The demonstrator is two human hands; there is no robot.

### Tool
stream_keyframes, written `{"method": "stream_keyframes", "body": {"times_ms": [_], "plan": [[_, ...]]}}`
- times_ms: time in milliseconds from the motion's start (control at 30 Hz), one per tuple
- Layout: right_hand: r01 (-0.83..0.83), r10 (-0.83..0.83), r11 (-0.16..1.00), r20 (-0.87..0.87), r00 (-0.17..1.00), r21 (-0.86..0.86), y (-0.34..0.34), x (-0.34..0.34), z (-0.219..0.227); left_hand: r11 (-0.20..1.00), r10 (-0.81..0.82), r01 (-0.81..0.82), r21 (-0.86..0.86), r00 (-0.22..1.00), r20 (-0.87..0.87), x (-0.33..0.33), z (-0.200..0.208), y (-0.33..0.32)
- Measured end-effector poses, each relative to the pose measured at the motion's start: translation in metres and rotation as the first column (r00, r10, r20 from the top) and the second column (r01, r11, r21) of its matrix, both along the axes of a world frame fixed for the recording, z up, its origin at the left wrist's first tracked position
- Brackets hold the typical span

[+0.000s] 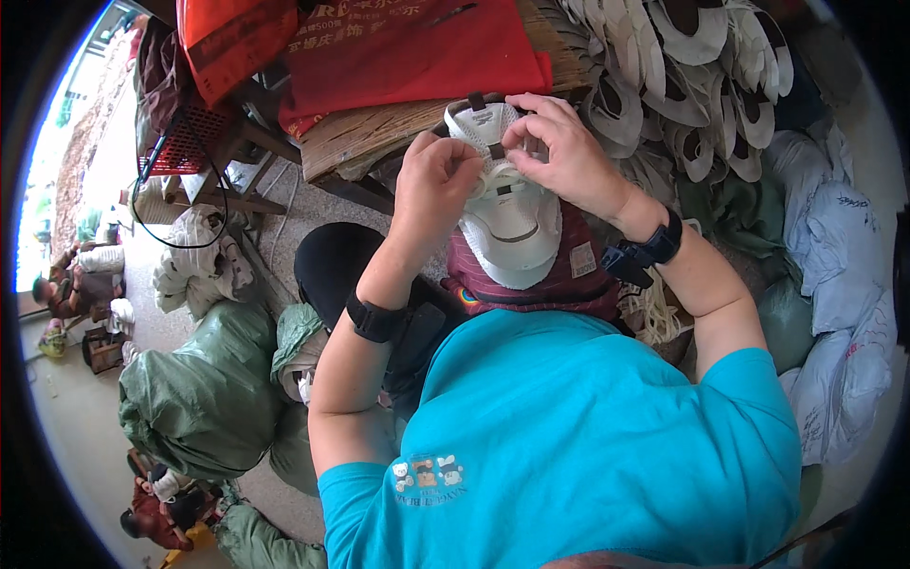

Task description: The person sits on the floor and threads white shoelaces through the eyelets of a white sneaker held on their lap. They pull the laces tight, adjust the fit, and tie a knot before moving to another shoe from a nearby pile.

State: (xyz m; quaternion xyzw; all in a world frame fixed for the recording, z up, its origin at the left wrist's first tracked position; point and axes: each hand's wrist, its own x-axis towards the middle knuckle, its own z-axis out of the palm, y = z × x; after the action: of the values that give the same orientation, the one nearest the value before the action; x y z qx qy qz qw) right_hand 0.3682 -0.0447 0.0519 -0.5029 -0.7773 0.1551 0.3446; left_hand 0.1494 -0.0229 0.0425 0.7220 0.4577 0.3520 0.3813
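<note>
A white mesh shoe upper [513, 248] lies across my lap, its rounded toe end toward me and its collar near the table edge. My left hand [438, 180] is closed in a pinch at the upper's left side, beside a pale shoelace [500, 176] that crosses the throat. From the other side my right hand [566, 156] curls over the upper. Its thumb and a finger come together near the eyelets, while another finger rests along the collar. The exact spot between the fingertips is too small to make out.
A wooden table [355, 142] with a red bag [408, 57] on it stands ahead. Many whitish shoe uppers [697, 85] hang in bunches at the far right. Pale cords [654, 318] lie by my right side. Green sacks [204, 389] are at left, white sacks [839, 275] at right. Other people sit at far left.
</note>
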Motion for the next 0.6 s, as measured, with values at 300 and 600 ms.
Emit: {"method": "stream_keyframes", "body": {"times_ms": [300,600], "plan": [[-0.011,0.011,1.000,0.006,1.000,0.014,-0.001,-0.002,0.002,0.999,0.042,-0.043,-0.013,0.999,-0.029,0.006,0.004,-0.001],[-0.020,0.020,1.000,0.030,0.999,0.002,0.006,-0.004,-0.004,0.982,0.171,-0.153,0.109,0.969,-0.178,0.024,-0.005,-0.003]]}}
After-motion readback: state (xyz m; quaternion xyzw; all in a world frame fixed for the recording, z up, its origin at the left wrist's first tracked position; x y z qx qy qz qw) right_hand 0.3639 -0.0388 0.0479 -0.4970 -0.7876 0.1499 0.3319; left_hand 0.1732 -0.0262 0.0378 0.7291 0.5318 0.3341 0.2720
